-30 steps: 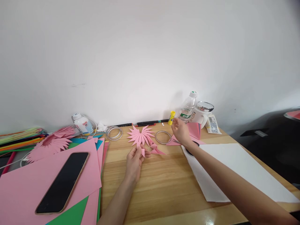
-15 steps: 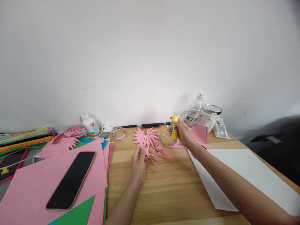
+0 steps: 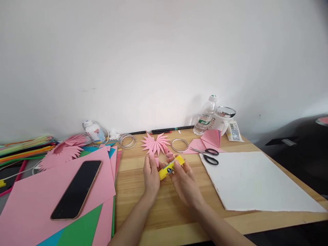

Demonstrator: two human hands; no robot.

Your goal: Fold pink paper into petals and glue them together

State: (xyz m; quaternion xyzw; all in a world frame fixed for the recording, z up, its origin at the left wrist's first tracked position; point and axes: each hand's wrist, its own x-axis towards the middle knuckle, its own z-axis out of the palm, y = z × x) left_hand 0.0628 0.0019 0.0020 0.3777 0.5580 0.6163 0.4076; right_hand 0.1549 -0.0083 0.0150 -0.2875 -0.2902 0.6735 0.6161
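A yellow glue stick point(image 3: 171, 167) lies slantwise between both my hands over the wooden desk point(image 3: 164, 201). My right hand point(image 3: 183, 181) grips its upper end with closed fingers. My left hand point(image 3: 151, 173) pinches its lower end and also keeps a small folded pink paper petal point(image 3: 156, 161) between its fingers. Just beyond the hands lies a pink spiky paper flower point(image 3: 156, 144) made of folded petals, with a few loose petals beside it.
Black scissors point(image 3: 208, 155) lie on pink folded paper right of a metal ring point(image 3: 179, 145). White sheet point(image 3: 252, 181) at right. Water bottle point(image 3: 205, 116) and white mug point(image 3: 222, 122) by the wall. Phone point(image 3: 77, 189) on coloured paper at left; another pink flower point(image 3: 61, 152) far left.
My right hand picked up the glue stick from beside the bottle and brought it back to the left hand; both hands now hold it in front of the flower.
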